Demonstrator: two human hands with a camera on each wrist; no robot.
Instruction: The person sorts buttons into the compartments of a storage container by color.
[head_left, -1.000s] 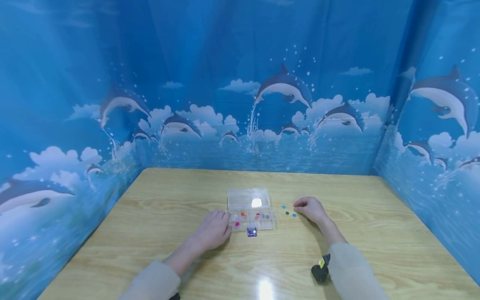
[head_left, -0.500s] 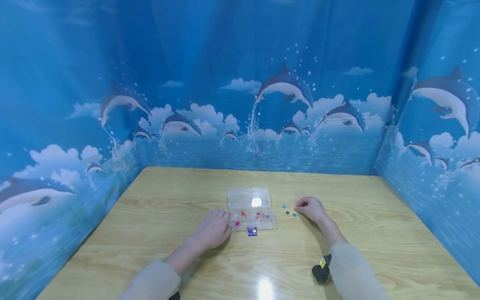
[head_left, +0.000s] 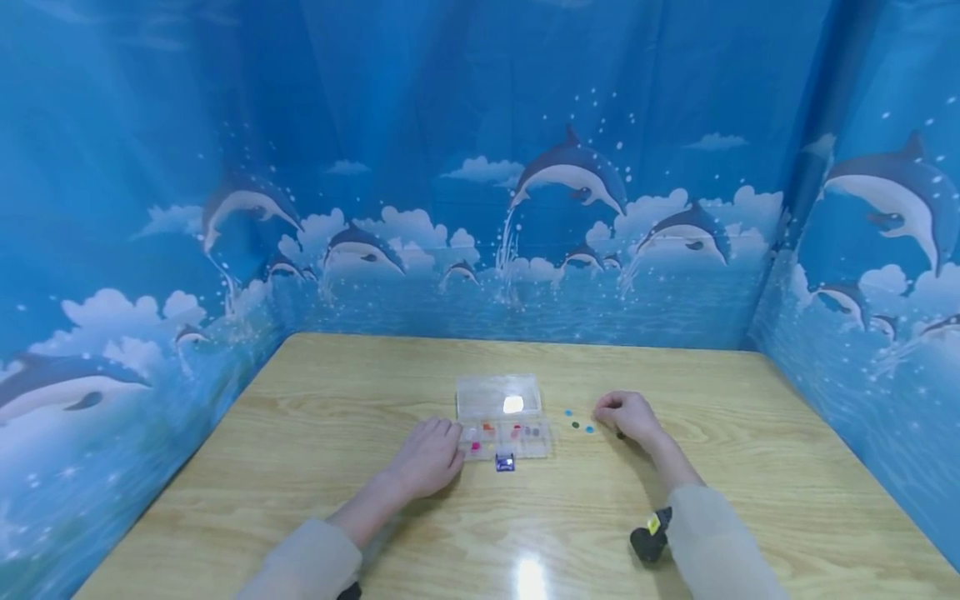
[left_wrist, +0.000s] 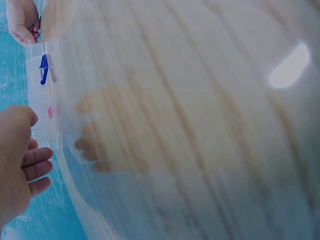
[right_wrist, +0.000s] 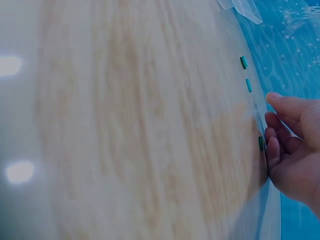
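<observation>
A clear plastic compartment box [head_left: 532, 447] lies with its lid [head_left: 480, 398] raised; small red, orange, pink and grey pieces sit in its compartments. A dark blue clasp [head_left: 505, 462] shows at its front. My left hand [head_left: 427, 457] holds the box's left end; in the left wrist view the thumb and index finger meet its edge. My right hand [head_left: 628, 415] hovers over the table right of the box, fingers bent and thumb near the index finger. Whether a piece lies between them cannot be seen. Beside it lie small blue discs [head_left: 589, 430] and a green disc [head_left: 575, 425].
Another dark green disc [right_wrist: 261, 144] lies under the right hand's fingers. The light wood-grain table [head_left: 360, 392] extends around the box. A blue dolphin-print curtain [head_left: 420, 150] encloses its back and sides. A black wrist device [head_left: 649, 537] hangs at the right sleeve.
My right hand has shifted slightly to the right, away from the discs, and a dark disc now shows beneath it. My left hand and the box have stayed in place.
</observation>
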